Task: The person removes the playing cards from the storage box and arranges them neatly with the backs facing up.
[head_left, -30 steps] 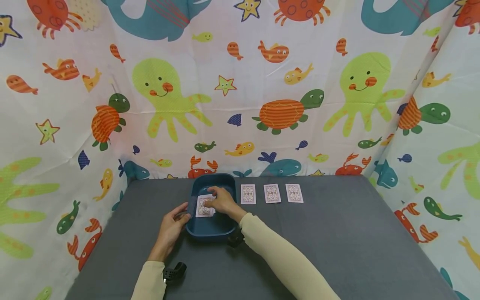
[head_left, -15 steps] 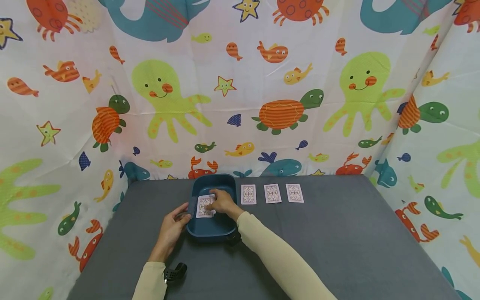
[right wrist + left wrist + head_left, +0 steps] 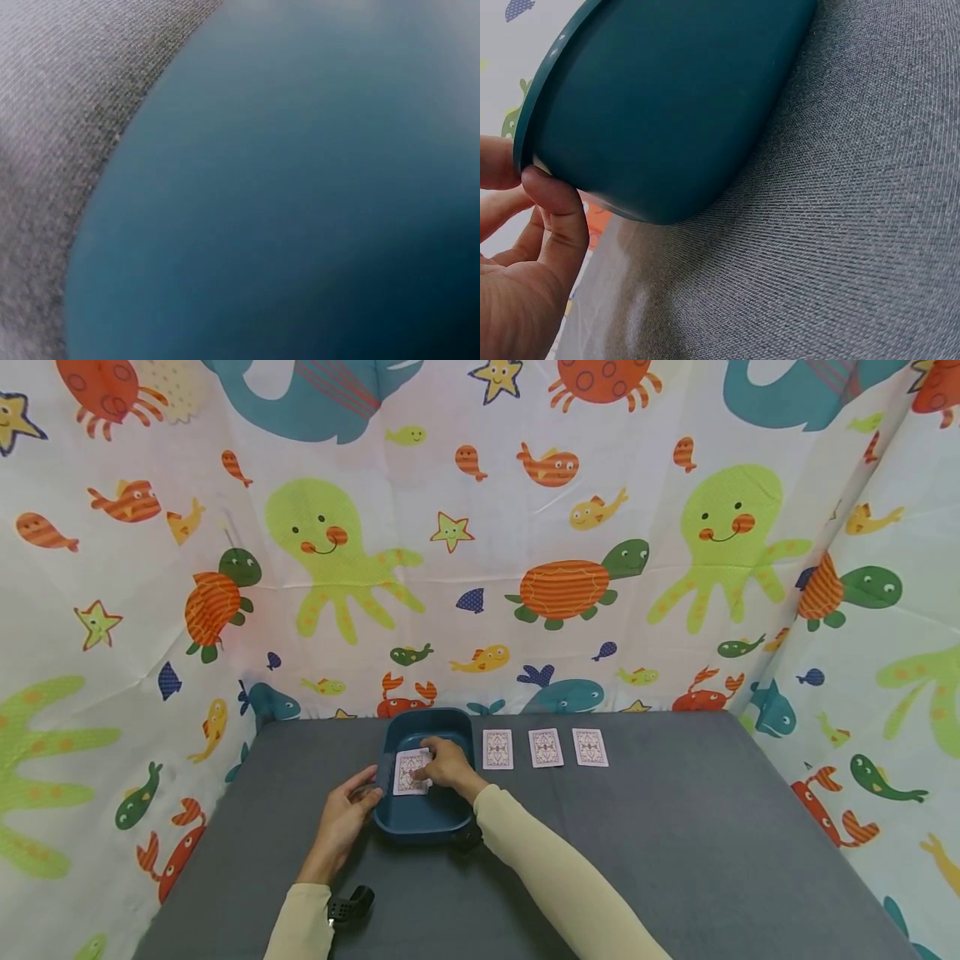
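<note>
Steady now, blue tray [image 3: 423,820]: could slide or tip, I'd judge, if the left hand [image 3: 345,814] loosens its pinch on the left rim while the right hand [image 3: 448,768] pushes.
Card pile [image 3: 406,772]: might shed an extra card, since they overlap closely; sits inside the tray, left of middle, patterned back up, white-bordered, edges uneven.
Right hand: fingers at the pile's right side; pinching or merely touching, can't tell.
Three cards [image 3: 545,748]: backs up, in a row right of the tray.

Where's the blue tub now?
In the head view, the blue tub is just left of three face-down playing cards on the grey cloth; the left hand grips its left rim.
</note>
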`<state>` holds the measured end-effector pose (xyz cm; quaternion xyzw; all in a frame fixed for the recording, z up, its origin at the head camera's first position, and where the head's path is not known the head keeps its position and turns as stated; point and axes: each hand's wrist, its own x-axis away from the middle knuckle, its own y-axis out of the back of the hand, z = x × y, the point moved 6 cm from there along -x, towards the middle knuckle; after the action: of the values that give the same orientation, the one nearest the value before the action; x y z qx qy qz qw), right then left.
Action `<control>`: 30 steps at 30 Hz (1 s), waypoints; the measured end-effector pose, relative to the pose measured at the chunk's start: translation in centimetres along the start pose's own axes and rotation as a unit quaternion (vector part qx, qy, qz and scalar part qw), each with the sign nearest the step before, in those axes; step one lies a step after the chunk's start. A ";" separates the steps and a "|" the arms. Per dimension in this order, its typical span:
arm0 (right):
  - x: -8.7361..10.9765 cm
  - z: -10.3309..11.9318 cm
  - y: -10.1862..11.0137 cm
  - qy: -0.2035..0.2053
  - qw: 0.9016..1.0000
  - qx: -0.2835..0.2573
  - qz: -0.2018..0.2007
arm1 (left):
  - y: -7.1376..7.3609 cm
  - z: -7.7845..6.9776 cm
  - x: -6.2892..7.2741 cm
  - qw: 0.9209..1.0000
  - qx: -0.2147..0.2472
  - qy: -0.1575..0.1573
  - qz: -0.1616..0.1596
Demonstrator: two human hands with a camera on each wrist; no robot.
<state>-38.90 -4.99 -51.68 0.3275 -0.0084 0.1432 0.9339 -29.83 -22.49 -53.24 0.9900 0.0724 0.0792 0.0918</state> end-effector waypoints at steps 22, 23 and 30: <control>0.1 0.2 -0.8 0.037 0.993 0.105 0.031 | 0.1 0.0 0.1 1.000 -0.008 -0.001 -0.003; 0.2 0.2 -0.8 0.036 0.993 0.112 0.033 | 0.1 0.0 0.0 1.000 -0.009 -0.002 -0.003; 0.3 0.2 -0.9 0.027 0.992 0.120 0.035 | 0.1 0.2 -0.1 1.000 -0.001 -0.002 -0.004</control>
<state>-38.31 -5.71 -52.07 0.4332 0.0228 0.1845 0.8819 -29.88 -22.62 -53.46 0.9897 0.0764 0.0773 0.0934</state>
